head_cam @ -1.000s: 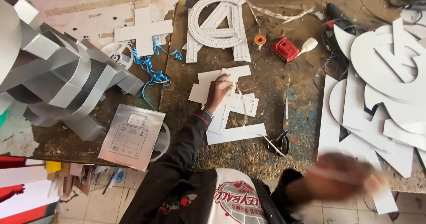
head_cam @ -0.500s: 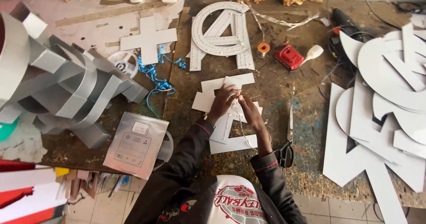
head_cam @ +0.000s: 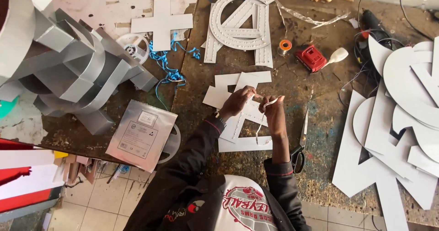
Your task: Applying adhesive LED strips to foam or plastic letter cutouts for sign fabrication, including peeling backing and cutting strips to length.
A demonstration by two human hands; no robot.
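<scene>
Cluttered workbench (head_cam: 320,94): left hand (head_cam: 235,104) and right hand (head_cam: 273,112) pinch a thin white strip (head_cam: 261,121) above white letter cutouts (head_cam: 242,116); excess tension could likely tear it.

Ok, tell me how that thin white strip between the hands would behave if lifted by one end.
The thin white strip probably flops: it already curves and loops down from the right hand. It looks light, a narrow ribbon pinched by the left hand fingertips alone. Unlikely to roll.
</scene>
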